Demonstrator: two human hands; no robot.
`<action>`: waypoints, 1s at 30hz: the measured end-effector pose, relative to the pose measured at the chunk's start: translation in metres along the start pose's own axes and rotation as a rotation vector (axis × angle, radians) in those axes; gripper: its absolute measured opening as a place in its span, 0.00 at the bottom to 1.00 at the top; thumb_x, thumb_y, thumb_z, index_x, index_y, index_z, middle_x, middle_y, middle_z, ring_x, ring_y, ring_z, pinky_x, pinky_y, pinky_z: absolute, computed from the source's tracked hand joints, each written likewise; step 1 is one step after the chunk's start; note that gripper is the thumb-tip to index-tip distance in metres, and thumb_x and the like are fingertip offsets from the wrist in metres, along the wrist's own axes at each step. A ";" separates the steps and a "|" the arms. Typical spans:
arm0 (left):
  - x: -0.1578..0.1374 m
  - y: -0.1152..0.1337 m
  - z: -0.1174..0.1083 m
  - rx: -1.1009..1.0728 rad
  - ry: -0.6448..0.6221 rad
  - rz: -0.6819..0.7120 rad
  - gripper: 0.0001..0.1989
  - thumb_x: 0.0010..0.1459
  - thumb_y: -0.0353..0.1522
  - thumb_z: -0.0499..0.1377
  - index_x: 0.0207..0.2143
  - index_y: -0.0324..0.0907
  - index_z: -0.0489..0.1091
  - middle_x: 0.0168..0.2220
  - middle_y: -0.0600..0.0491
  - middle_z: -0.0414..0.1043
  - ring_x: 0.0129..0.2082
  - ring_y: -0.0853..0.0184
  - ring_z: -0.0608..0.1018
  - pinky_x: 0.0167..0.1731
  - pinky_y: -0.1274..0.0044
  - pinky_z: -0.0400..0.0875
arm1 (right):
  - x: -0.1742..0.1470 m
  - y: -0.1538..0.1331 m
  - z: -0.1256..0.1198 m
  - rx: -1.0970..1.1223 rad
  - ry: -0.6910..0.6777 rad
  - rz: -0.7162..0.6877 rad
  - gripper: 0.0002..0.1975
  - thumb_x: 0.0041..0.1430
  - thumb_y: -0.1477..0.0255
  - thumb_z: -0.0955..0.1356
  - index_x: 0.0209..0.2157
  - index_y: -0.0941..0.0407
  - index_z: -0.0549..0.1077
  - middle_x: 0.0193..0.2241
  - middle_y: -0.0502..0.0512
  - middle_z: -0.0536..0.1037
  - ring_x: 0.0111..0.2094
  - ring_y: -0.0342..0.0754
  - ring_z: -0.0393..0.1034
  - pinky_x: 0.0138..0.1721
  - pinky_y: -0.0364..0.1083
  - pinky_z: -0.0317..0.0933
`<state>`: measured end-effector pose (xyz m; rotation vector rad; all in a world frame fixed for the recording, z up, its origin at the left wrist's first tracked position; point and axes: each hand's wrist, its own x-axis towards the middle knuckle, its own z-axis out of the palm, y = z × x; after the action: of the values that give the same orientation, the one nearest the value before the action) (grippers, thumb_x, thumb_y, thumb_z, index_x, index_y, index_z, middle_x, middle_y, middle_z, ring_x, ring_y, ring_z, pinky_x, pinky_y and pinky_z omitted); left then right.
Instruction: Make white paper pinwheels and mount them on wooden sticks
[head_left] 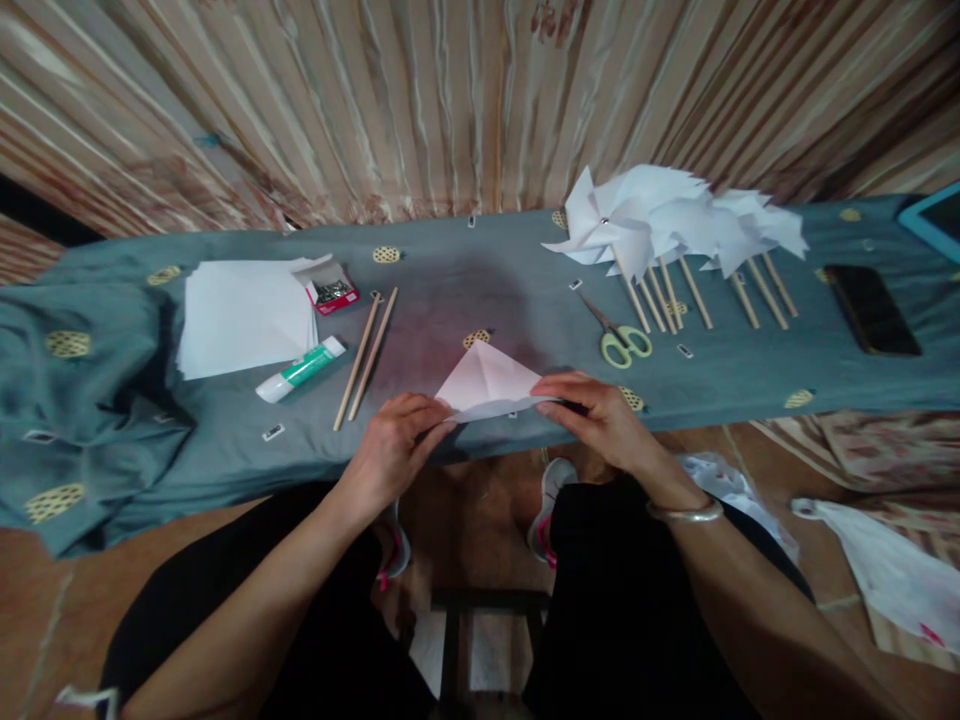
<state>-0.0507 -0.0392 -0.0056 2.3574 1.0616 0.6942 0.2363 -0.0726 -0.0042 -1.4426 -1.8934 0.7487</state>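
A white sheet of paper (487, 378), folded into a triangle with a crease down its middle, is held at the front edge of the cloth-covered table. My left hand (401, 435) pinches its left corner between thumb and fingers. At the opposite corner, my right hand (596, 412) grips the paper the same way. The triangle's peak points away from me. Two wooden sticks (365, 358) lie side by side beyond my left hand. Scissors (621, 340) with pale green handles rest beyond my right hand.
On the left are a stack of white paper (240, 315), a red box of small metal pins (330, 288) and a glue stick (300, 370). Several paper pinwheels (645, 215) on sticks lie at the back right, near a black phone (871, 310). A curtain (450, 110) hangs behind the table.
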 end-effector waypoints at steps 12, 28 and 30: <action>0.007 0.004 0.001 0.116 0.104 -0.128 0.23 0.65 0.35 0.56 0.61 0.40 0.62 0.41 0.47 0.79 0.39 0.62 0.81 0.41 0.69 0.77 | 0.013 -0.002 0.011 0.052 0.148 0.295 0.15 0.55 0.64 0.71 0.44 0.54 0.79 0.29 0.51 0.82 0.27 0.47 0.72 0.31 0.46 0.66; 0.011 0.040 0.024 0.382 -0.039 0.160 0.30 0.63 0.32 0.56 0.65 0.33 0.53 0.66 0.35 0.59 0.69 0.47 0.55 0.64 0.55 0.58 | 0.016 -0.004 0.008 0.027 0.088 0.295 0.14 0.56 0.66 0.71 0.44 0.55 0.79 0.32 0.53 0.82 0.30 0.47 0.74 0.34 0.46 0.66; 0.013 0.030 0.012 0.381 0.023 0.108 0.35 0.62 0.33 0.59 0.67 0.35 0.49 0.66 0.34 0.59 0.68 0.47 0.57 0.64 0.53 0.57 | 0.014 -0.003 0.004 0.070 0.067 0.254 0.15 0.55 0.66 0.72 0.45 0.54 0.78 0.34 0.53 0.82 0.34 0.48 0.75 0.38 0.47 0.68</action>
<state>-0.0188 -0.0495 0.0063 2.7527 1.1693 0.6003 0.2283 -0.0601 -0.0025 -1.6617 -1.6360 0.8636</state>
